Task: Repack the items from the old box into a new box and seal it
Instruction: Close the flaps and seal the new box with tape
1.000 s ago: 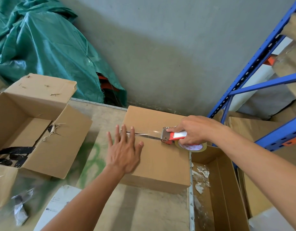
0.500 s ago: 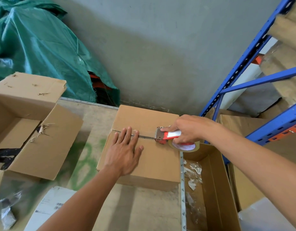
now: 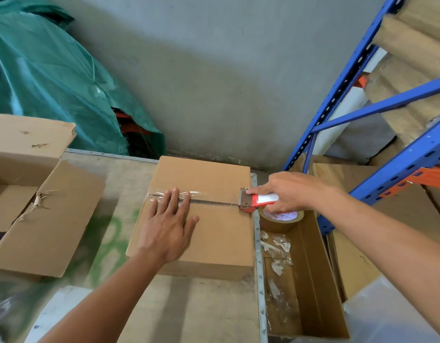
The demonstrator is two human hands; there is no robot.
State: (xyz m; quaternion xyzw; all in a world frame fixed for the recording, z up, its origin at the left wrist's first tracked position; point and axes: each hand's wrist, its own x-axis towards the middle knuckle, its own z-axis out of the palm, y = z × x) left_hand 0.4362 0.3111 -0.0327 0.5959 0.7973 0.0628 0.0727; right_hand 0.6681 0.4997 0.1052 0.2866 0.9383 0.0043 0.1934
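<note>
Sealing step, tape run near its end (judged).

The new box (image 3: 209, 231) is closed on the table (image 3: 189, 313), flaps meeting along a centre seam (image 3: 214, 203). The left hand (image 3: 168, 230) is laid flat on the lid, fingers spread and extended, nothing grasped; the fingertips (image 3: 175, 194) rest on the clear tape (image 3: 174, 195) at the seam's left end. This placement presumably pins the tape's start and holds the flaps down against the pull.

The right hand (image 3: 285, 193) is curled closed around the red-and-white handle of the tape dispenser (image 3: 257, 200). The dispenser's metal blade end sits at the box's right edge, just beyond the right fingertips; the brown tape roll (image 3: 279, 220) hangs past the table edge, above a narrow open carton (image 3: 310, 273) holding scraps. Whether the strip is yet cut cannot be told.

The old box (image 3: 40, 209) stands open, well apart to the left of the left hand; dark contents are only partly visible at the frame edge.

Risk (judged): slack tape wrinkling if the left hand lifts early.
</note>
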